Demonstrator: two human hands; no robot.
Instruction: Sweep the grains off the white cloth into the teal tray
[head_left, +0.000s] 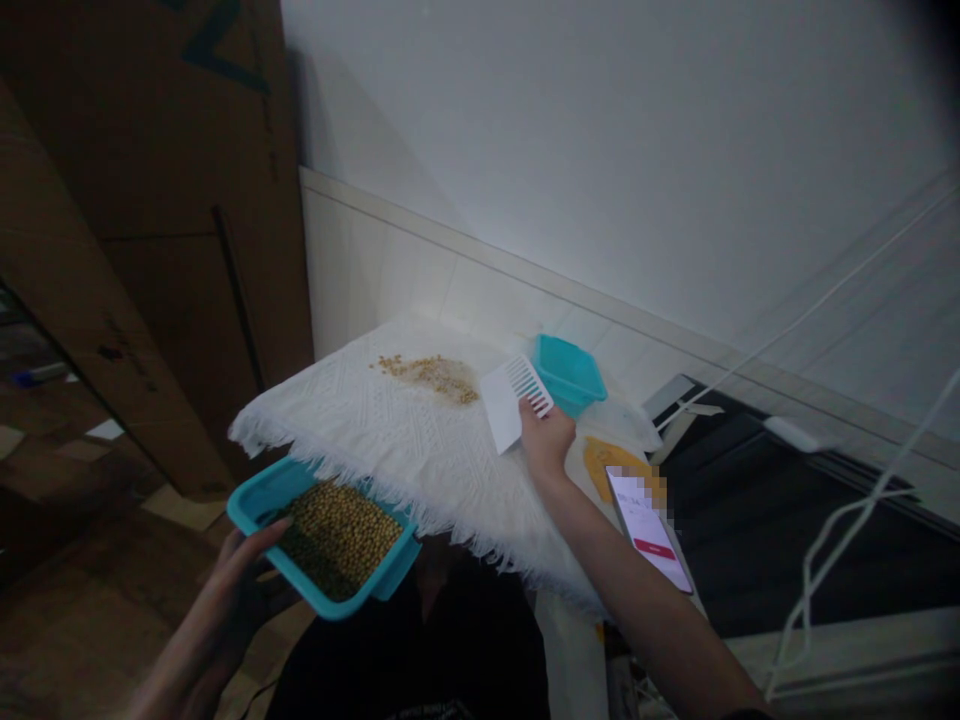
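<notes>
My left hand (pixel 244 580) grips the left side of a teal plastic tub (pixel 259 487), thumb over its rim. Yellow beans (pixel 345 525) fill much of the tub, with darker green ones along the near side. The tub is tilted below the table's fringed front edge. My right hand (pixel 546 437) is closed on a flat white plastic piece with a row of slots (pixel 506 400), held over the white cloth (pixel 405 440). Left of it, loose yellowish beans (pixel 435 378) lie scattered on the cloth.
A second teal tub (pixel 570 370) stands by the wall behind my right hand. A phone (pixel 651 530) and a yellow packet (pixel 600 465) lie at the table's right. Large cardboard boxes (pixel 165 150) stand at left. White cables (pixel 825 300) cross the right side.
</notes>
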